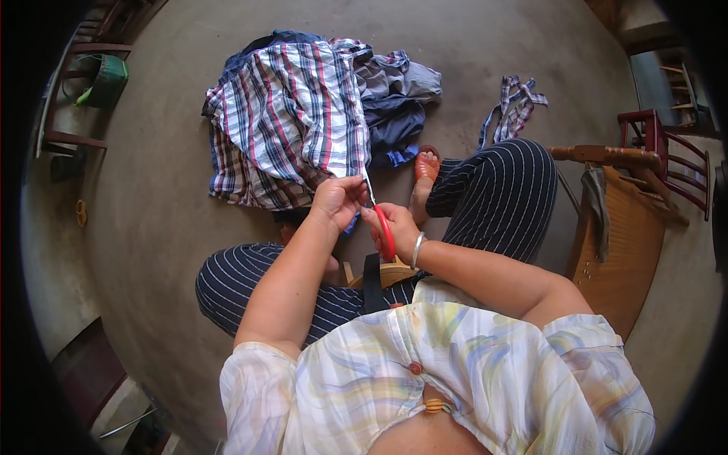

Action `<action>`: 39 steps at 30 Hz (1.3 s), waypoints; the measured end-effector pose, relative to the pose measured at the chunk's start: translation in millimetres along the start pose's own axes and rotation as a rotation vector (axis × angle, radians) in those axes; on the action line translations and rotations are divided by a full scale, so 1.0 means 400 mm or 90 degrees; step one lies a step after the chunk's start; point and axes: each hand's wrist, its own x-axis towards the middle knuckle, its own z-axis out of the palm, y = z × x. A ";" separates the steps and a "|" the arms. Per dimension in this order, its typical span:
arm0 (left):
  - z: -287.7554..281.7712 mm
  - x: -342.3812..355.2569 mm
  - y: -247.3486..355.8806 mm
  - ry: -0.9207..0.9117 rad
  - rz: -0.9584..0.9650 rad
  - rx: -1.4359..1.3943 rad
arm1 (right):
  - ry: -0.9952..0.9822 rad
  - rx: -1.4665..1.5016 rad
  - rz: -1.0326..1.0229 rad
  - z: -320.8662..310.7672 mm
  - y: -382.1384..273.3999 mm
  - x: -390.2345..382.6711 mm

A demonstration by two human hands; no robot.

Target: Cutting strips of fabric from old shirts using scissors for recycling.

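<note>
My right hand point(394, 224) is closed round the red handles of a pair of scissors point(385, 231). The blades point away from me and lie along the edge of a plaid shirt point(284, 114) in white, navy and red. My left hand point(340, 202) pinches the near end of that shirt's edge, just left of the blades. The shirt spreads out over a heap of other clothes, and its far part rests on them. Whether the blades are apart is too small to tell.
Grey and navy clothes point(406, 91) lie under the shirt's right side. Cut plaid strips point(516, 110) rest on the floor farther right. A wooden chair point(618, 235) stands by my right knee, a darker chair point(675, 155) behind it. A green bucket point(111, 80) is at the far left.
</note>
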 end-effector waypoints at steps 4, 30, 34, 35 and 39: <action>0.006 -0.029 0.074 0.046 0.058 -0.051 | -0.048 -0.190 0.077 -0.007 0.056 -0.014; 0.017 -0.150 0.257 -0.040 0.143 -0.133 | -0.084 -1.007 -0.010 0.015 -0.120 0.579; 0.028 -0.137 0.251 -0.039 0.128 -0.104 | -0.461 0.367 0.178 0.030 -0.170 0.450; 0.033 -0.134 0.248 -0.042 0.117 -0.095 | -0.537 0.339 0.150 0.033 -0.179 0.409; 0.041 -0.127 0.230 -0.019 0.118 -0.015 | -0.354 0.326 0.058 0.069 -0.205 0.304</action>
